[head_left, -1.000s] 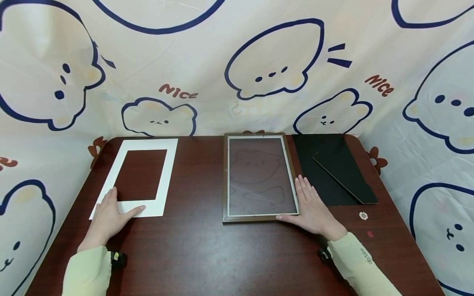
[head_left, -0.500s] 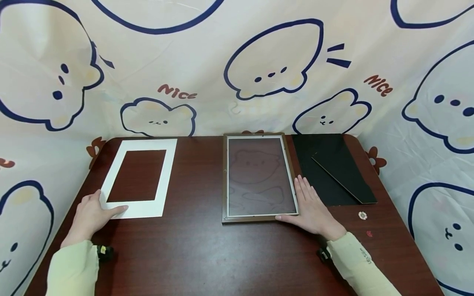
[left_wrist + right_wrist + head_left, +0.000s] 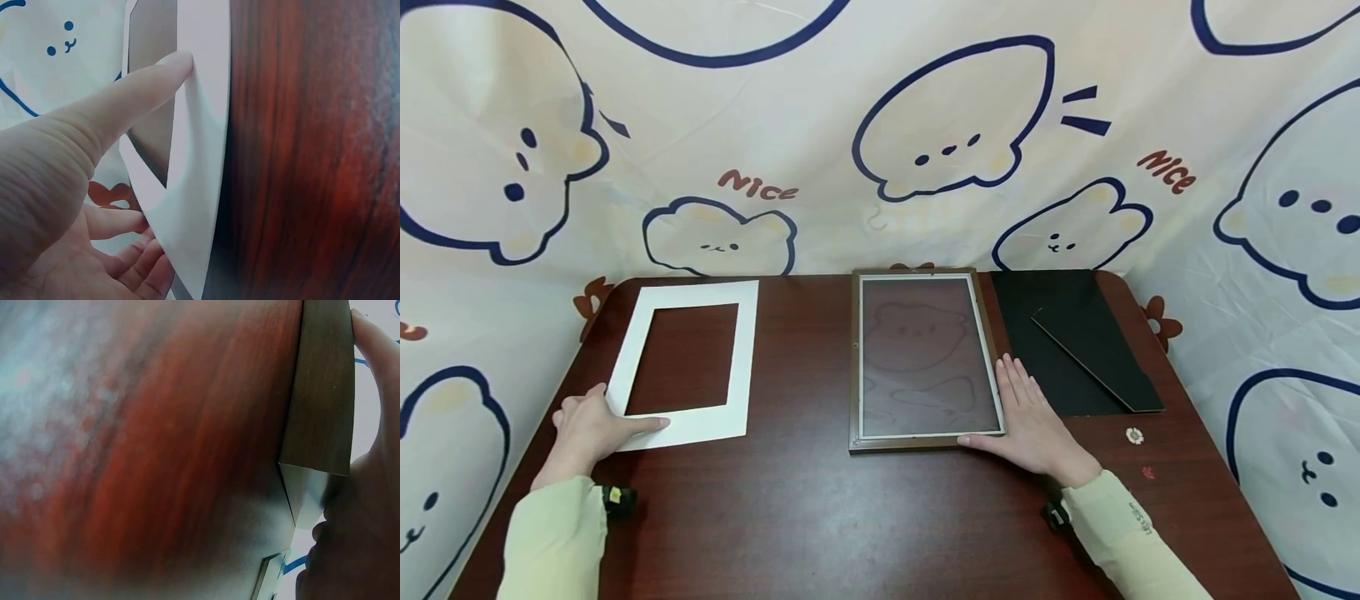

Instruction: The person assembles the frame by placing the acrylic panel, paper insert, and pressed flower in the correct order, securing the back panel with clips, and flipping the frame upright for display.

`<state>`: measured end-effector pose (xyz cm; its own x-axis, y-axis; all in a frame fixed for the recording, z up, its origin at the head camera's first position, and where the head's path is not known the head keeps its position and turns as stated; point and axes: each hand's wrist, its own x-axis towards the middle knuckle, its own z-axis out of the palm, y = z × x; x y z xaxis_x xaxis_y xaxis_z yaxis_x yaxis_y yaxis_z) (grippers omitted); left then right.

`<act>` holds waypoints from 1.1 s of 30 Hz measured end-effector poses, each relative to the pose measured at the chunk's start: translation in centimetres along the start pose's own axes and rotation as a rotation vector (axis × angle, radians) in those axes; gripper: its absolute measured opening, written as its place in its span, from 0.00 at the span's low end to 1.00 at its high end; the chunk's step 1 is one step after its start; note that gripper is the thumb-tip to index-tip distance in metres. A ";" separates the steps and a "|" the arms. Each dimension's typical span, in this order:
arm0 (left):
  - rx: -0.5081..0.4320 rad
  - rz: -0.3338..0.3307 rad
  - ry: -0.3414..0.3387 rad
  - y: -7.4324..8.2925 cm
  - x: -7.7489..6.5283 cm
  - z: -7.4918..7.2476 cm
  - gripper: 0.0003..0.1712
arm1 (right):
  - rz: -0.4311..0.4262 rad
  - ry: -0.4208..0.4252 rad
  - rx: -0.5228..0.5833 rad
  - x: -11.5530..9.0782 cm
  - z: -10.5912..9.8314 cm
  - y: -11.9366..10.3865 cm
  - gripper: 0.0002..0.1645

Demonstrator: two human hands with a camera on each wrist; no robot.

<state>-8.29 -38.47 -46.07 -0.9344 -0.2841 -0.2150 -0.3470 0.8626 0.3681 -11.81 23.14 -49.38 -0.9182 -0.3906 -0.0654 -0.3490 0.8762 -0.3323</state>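
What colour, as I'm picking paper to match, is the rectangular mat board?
The mat board is plain white; the head view shows it best.

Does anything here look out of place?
A tiny white flower piece and red scrap lie by the black board, perhaps strays. The white mat, held by the left hand, slants unlike the frame.
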 end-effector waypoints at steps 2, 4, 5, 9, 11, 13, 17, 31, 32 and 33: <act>0.005 0.022 0.019 -0.1 -0.1 0.1 0.69 | 0.002 -0.001 0.000 0.0 0.0 0.0 0.81; -0.010 0.027 0.033 -0.2 -0.1 0.1 0.68 | 0.004 0.000 0.002 0.0 0.0 0.0 0.81; -0.023 0.023 0.036 -0.2 -0.1 0.1 0.68 | 0.004 0.001 0.004 0.1 0.0 0.0 0.81; -0.099 -0.022 0.025 -0.3 -0.2 0.1 0.71 | 0.006 -0.002 0.010 0.1 0.2 0.1 0.81; -0.132 -0.033 0.009 -0.4 -0.2 0.0 0.70 | 0.008 -0.004 0.007 0.1 0.3 0.1 0.81; -0.156 -0.042 -0.012 -0.6 -0.2 0.0 0.66 | 0.008 -0.006 0.005 0.1 0.3 0.1 0.82; -0.192 -0.066 -0.057 -0.8 -0.3 0.1 0.60 | 0.005 -0.006 -0.006 0.1 0.2 0.0 0.81; -0.304 0.029 -0.031 -0.2 -0.9 0.5 0.33 | 0.007 -0.005 -0.026 0.1 0.0 0.0 0.81; -0.336 0.025 -0.042 -0.2 -0.9 0.6 0.33 | 0.007 -0.005 -0.025 0.1 0.0 0.0 0.81; -0.370 0.024 -0.054 -0.2 -0.9 0.7 0.32 | 0.007 -0.006 -0.025 0.1 0.0 0.0 0.81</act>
<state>-7.33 -38.04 -46.58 -0.9406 -0.2344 -0.2458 -0.3396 0.6567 0.6734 -11.91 23.05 -49.36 -0.9197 -0.3858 -0.0729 -0.3470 0.8857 -0.3085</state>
